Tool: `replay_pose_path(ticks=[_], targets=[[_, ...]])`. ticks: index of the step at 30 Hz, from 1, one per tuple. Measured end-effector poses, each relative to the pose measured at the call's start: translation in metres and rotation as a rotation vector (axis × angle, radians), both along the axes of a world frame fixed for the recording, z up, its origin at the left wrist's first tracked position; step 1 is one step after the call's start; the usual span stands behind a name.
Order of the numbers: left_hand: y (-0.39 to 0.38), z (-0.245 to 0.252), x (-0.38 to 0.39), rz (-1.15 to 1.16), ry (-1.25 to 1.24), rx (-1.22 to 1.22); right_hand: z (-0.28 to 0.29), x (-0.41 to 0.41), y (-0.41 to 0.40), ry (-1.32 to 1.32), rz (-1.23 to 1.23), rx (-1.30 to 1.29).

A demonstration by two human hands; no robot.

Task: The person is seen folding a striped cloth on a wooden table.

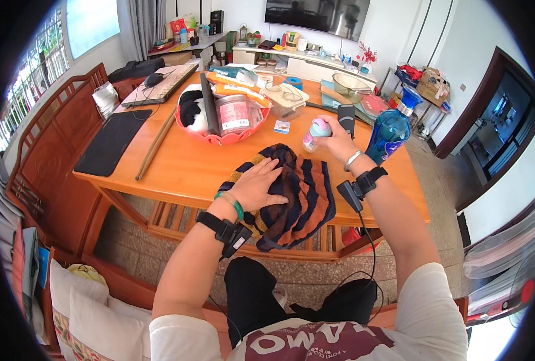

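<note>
My left hand (262,184) lies flat with fingers spread on a striped cloth (303,194) in dark blue, orange and mustard. The cloth is bunched near the table's front edge, and its lower part hangs over that edge. In my right hand (338,139) is a small bottle (313,134) with a pale blue and pink top, tilted, its base close to the tabletop; I cannot tell whether it touches. A large blue glass bottle (388,128) stands just right of my right hand. Behind that hand is a dark phone-like object (346,118).
A red basket (222,139) holds a clear jar (233,115), orange packets and a black-and-white item. Left of it are a wooden stick (156,144) and a black mat (114,142). A small card (282,127), a lidded plastic box (286,97) and a mesh strainer (351,85) lie farther back.
</note>
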State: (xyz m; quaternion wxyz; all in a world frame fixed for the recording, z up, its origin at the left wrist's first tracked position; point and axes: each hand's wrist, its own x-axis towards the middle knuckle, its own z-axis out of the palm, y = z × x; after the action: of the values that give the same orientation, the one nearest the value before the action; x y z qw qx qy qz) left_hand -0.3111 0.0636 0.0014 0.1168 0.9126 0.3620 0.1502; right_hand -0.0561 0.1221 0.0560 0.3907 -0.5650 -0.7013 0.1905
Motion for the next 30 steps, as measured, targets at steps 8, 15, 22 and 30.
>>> replay_pose_path(ticks=[8, 15, 22, 30], targets=[[-0.007, 0.008, 0.001, 0.021, -0.183, -0.045, 0.022, -0.003, -0.035, 0.404, 0.658, -0.313], [-0.008, 0.006, 0.003, 0.045, -0.215, -0.039, 0.016, -0.022, -0.042, 0.42, 0.785, -0.375], [-0.009, 0.015, -0.002, 0.01, -0.325, -0.158, 0.009, -0.041, -0.058, 0.635, 0.691, -0.406], [-0.014, 0.017, 0.017, 0.266, -0.482, -0.153, 0.003, -0.047, -0.055, 0.931, 0.757, -0.458]])
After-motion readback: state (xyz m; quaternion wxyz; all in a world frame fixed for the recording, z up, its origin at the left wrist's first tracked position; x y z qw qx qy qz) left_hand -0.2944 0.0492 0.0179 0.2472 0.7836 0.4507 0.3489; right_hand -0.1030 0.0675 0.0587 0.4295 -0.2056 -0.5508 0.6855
